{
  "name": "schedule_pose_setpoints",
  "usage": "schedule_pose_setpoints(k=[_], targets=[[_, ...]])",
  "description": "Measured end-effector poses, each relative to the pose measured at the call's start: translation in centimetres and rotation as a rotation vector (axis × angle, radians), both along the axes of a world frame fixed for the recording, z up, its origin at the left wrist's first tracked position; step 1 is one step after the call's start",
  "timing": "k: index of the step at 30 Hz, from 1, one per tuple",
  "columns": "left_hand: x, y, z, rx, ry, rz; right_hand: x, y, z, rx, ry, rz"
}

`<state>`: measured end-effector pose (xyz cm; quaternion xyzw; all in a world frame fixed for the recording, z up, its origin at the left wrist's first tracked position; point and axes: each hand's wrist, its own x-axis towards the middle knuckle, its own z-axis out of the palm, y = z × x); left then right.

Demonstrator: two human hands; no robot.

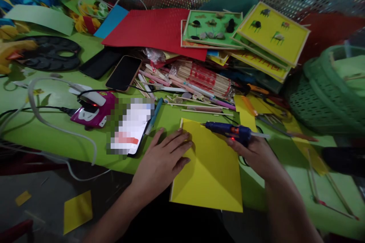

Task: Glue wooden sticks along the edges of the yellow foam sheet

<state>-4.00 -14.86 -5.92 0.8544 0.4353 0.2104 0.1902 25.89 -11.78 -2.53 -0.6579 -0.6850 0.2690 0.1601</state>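
A yellow paper sheet (211, 167) lies at the near edge of the green table (42, 133), overhanging it slightly. My left hand (164, 157) rests flat on the sheet's left edge, fingers spread and pointing right. My right hand (255, 152) grips a blue hot glue gun (230, 131) whose nozzle points left over the sheet's top edge; a red light glows on it.
A lit phone (132, 129) lies left of my left hand, beside a pen (154, 115), a pink device (94, 110) with cables and two dark phones (124, 73). Wooden sticks (199, 79), red paper (159, 26) and framed craft boards (270, 34) fill the back. A green basket (333, 91) stands right.
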Motion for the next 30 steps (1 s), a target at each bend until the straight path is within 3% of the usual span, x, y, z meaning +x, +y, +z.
schedule_pose_setpoints(k=[7,19,30], targets=[[0.04,-0.01,0.06,-0.004,0.009,0.005,0.68,-0.16,0.72,0.007,0.012,-0.016],[0.11,-0.02,0.19,0.016,0.006,0.013,0.22,-0.04,-0.12,-0.02,0.012,-0.024],[0.03,-0.02,-0.06,0.032,0.001,0.009,0.39,-0.06,0.29,0.008,0.006,-0.035]])
